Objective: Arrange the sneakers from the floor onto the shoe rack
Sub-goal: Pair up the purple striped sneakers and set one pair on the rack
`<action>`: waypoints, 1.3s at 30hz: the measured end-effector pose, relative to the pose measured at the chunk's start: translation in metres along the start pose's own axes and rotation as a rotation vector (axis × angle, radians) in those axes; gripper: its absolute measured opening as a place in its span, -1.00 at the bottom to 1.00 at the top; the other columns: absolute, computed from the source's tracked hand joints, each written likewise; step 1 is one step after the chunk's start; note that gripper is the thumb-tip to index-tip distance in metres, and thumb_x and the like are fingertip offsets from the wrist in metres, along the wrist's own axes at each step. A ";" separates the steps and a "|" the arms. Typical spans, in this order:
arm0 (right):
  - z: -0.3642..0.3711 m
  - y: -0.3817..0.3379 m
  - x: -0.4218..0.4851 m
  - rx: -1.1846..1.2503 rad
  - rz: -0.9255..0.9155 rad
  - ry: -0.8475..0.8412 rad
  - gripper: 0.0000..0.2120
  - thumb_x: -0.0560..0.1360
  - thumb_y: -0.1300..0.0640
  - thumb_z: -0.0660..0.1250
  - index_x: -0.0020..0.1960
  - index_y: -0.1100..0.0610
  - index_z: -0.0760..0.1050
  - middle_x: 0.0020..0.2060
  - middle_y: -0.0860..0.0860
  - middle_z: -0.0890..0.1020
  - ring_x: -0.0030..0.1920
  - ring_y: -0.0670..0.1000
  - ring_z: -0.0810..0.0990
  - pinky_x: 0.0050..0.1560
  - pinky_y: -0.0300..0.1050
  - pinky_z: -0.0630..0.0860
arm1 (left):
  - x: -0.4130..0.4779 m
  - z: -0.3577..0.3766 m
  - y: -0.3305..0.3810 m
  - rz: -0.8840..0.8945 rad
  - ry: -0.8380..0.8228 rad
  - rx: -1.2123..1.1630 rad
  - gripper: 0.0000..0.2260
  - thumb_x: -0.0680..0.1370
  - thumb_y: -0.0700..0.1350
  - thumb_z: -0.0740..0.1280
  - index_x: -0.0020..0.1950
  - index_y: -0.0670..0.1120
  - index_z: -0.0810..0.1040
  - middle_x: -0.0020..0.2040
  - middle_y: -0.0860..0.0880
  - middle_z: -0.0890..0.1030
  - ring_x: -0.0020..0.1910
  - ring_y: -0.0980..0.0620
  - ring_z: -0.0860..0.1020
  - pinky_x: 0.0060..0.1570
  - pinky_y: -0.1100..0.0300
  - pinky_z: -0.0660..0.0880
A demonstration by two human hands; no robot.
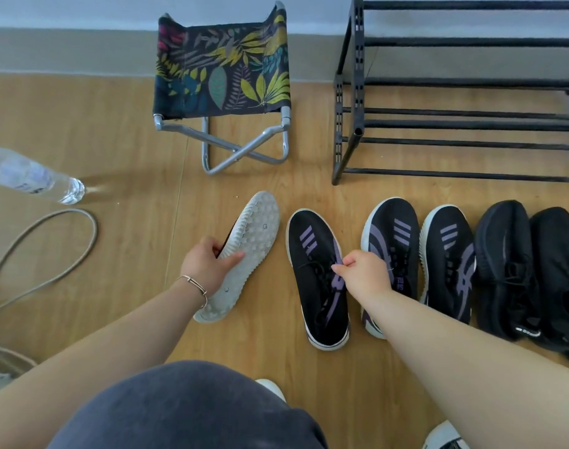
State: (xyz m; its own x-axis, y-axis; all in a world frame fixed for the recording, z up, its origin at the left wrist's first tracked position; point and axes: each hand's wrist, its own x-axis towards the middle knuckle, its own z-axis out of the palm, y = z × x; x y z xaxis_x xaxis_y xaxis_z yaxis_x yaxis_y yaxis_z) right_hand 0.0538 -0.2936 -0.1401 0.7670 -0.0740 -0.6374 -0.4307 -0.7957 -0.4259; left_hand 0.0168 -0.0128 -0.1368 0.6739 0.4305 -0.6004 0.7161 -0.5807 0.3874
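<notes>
Several sneakers lie in a row on the wooden floor. My left hand [208, 264] grips the leftmost sneaker [254, 234], tipped on its side with its white sole facing me. My right hand [362, 273] pinches the tongue and laces of the black sneaker with purple stripes [312, 254] standing upright beside it. To the right stand two more black-and-purple sneakers [393, 231] [448, 251] and an all-black pair [503, 260] [558, 264]. The black metal shoe rack [351, 137] stands at the back right, and the shelves I can see hold nothing.
A folding stool with leaf-print fabric [224, 69] stands left of the rack by the wall. A clear plastic bottle [33, 176] lies at the left, with a grey hose loop [49, 254] below it. My knee in dark shorts [192, 413] fills the bottom.
</notes>
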 end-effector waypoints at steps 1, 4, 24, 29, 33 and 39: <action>-0.004 -0.001 0.004 0.004 -0.002 0.009 -0.86 0.57 0.05 0.40 -0.07 0.13 0.58 -0.29 -0.04 0.56 -0.27 -0.06 0.49 -0.18 -0.15 0.39 | 0.001 -0.001 0.003 0.017 0.035 0.011 -0.63 0.45 0.18 0.47 0.01 -0.05 0.45 -0.21 0.01 0.56 -0.29 0.04 0.52 -0.38 0.16 0.35; -0.014 -0.001 0.012 0.023 0.006 0.034 -0.82 0.56 0.04 0.40 -0.07 0.16 0.60 -0.23 0.03 0.61 -0.22 -0.01 0.51 -0.13 -0.12 0.39 | 0.003 -0.003 0.009 0.041 0.115 0.026 -0.61 0.46 0.14 0.48 -0.02 -0.10 0.42 -0.28 0.01 0.51 -0.35 0.04 0.46 -0.41 0.14 0.31; -0.007 0.008 0.019 0.085 0.071 -0.060 -0.68 0.52 -0.04 0.44 0.07 0.20 0.51 -0.10 0.09 0.68 -0.13 0.01 0.62 -0.16 -0.15 0.50 | 0.027 0.014 -0.016 -0.115 0.034 -0.051 -0.41 0.39 0.22 0.51 0.26 -0.07 0.44 0.14 -0.05 0.58 0.01 -0.07 0.59 -0.03 0.00 0.59; -0.005 0.002 0.025 0.147 0.179 -0.079 -0.44 0.51 -0.05 0.45 0.38 0.22 0.41 0.20 0.13 0.59 0.23 0.17 0.58 0.12 -0.06 0.50 | 0.024 0.013 -0.021 -0.150 -0.081 -0.222 -0.36 0.46 0.18 0.46 0.43 -0.09 0.40 0.28 -0.08 0.59 0.00 -0.03 0.61 -0.17 0.16 0.54; 0.009 -0.001 0.025 0.389 0.256 -0.213 -0.43 0.45 -0.02 0.52 0.37 0.18 0.47 0.24 0.12 0.62 0.22 0.16 0.60 0.27 0.14 0.57 | 0.022 0.023 -0.015 -0.126 -0.178 -0.275 -0.38 0.48 0.11 0.48 0.45 -0.11 0.41 0.19 -0.03 0.62 -0.07 0.08 0.61 -0.21 0.25 0.53; 0.018 -0.005 0.020 0.481 0.211 -0.232 -0.68 0.48 0.07 0.50 0.19 0.15 0.57 0.08 0.08 0.66 0.13 0.12 0.63 0.22 0.10 0.61 | 0.021 0.028 -0.014 -0.130 -0.222 -0.308 -0.44 0.47 0.07 0.50 0.39 -0.09 0.46 0.18 -0.06 0.65 0.03 -0.03 0.65 0.00 0.08 0.63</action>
State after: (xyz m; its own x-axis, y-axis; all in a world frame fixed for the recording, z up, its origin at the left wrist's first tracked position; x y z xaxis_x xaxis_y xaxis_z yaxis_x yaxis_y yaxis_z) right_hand 0.0624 -0.2805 -0.1623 0.5402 -0.0243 -0.8412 -0.7724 -0.4111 -0.4841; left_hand 0.0155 -0.0149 -0.1741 0.5424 0.3072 -0.7819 0.8366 -0.2820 0.4696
